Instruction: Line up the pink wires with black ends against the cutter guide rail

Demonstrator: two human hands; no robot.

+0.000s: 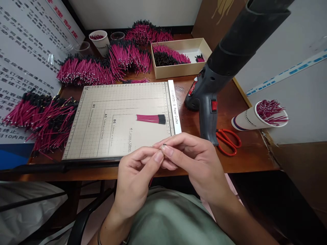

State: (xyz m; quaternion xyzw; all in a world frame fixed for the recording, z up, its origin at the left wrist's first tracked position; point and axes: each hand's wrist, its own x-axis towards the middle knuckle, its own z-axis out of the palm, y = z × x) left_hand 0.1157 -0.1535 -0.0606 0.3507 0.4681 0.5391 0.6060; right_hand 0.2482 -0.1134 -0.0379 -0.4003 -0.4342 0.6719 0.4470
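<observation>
Both hands meet fingertip to fingertip at the front edge of the paper cutter board (122, 132). My left hand (139, 173) is closed in a pinch on a red wire (151, 182), whose lower end shows beneath the fingers. My right hand (196, 160) pinches at the same spot, where a tiny dark tip (164, 145) pokes out by the thumb; the rest is hidden. On the board just beyond lies a neat row of red wires with black sleeves (149, 118).
Heaps of red wires (87, 71) line the back and left. A cardboard box (178, 72) holds more. To the right are a heat gun (208, 115), red-handled scissors (228, 143) and a paper cup (246, 119) of wires. The cutter's black handle (51, 167) runs along the front.
</observation>
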